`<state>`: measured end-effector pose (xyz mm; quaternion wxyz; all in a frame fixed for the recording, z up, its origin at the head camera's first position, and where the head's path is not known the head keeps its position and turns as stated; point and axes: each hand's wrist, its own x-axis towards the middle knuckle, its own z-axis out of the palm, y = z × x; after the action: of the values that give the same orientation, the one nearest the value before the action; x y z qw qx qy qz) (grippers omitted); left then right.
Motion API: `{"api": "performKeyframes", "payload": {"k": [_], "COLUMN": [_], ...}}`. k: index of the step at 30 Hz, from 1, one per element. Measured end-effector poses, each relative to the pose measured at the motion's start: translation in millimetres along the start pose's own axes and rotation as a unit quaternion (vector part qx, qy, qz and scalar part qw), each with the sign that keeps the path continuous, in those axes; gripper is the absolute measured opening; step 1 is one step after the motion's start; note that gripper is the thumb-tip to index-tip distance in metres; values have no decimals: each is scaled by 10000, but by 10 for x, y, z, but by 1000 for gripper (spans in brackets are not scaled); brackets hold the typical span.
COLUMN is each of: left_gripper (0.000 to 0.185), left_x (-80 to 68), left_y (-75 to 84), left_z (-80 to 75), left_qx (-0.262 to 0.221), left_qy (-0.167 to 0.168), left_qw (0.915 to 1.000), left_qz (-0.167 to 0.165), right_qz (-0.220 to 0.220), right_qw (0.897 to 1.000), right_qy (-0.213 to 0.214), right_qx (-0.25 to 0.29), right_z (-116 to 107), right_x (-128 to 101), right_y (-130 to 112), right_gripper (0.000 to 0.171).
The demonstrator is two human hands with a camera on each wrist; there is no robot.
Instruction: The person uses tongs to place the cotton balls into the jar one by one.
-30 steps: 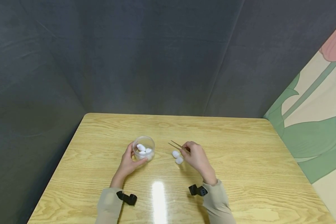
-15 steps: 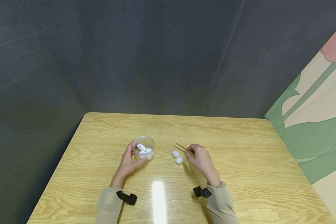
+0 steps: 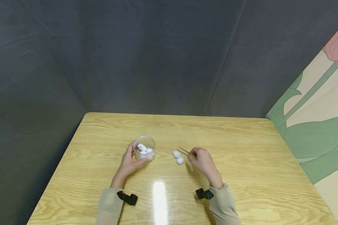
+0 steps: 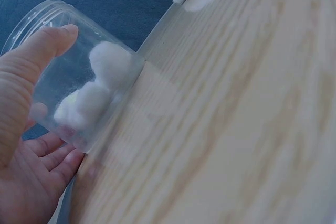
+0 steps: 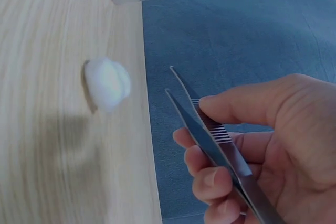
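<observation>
My left hand (image 3: pixel 131 163) grips a clear plastic jar (image 3: pixel 135 149), thumb on the near side and fingers round the far side. The jar stands upright on the table, uncapped, with several white cotton balls (image 4: pixel 93 100) inside. In my right hand (image 3: pixel 205 162) is a pair of metal tweezers (image 5: pixel 202 139), pinched between thumb and fingers at the ridged grip. Its tips are apart with nothing between them. Just left of the tips, two cotton balls (image 3: pixel 178 157) lie side by side on the table; in the right wrist view they overlap.
The wooden table (image 3: pixel 242 150) extends to both sides of the hands. A dark cloth (image 3: pixel 157 62) hangs behind its far edge, and a flower-patterned cloth (image 3: pixel 326 125) lies along the right. Each wrist wears a black camera (image 3: pixel 204 194).
My right hand has drawn back to the right and slightly nearer with the tweezers, whose tips shifted rightward too. The left hand, jar and loose cotton balls stay put.
</observation>
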<state>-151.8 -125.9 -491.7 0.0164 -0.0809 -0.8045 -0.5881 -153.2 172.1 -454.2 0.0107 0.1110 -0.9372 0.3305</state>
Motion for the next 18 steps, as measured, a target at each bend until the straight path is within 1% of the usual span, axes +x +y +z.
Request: {"api": "performKeyframes", "payload": {"k": [8, 18], "left_gripper": [82, 82], "left_x": [4, 3], "left_y": [14, 8], "left_z": [-5, -1], "left_qx": [-9, 21], "left_qy": [-29, -22], "left_qw": [10000, 10000], "left_qz": [-53, 0], "right_qz": [144, 335], "right_qw": [9996, 9984], "right_qy": [-232, -457], "right_qx": [-17, 29], "right_z": [41, 74], "right_x": [-4, -25], "right_y": [27, 51], "right_gripper": [10, 12]}}
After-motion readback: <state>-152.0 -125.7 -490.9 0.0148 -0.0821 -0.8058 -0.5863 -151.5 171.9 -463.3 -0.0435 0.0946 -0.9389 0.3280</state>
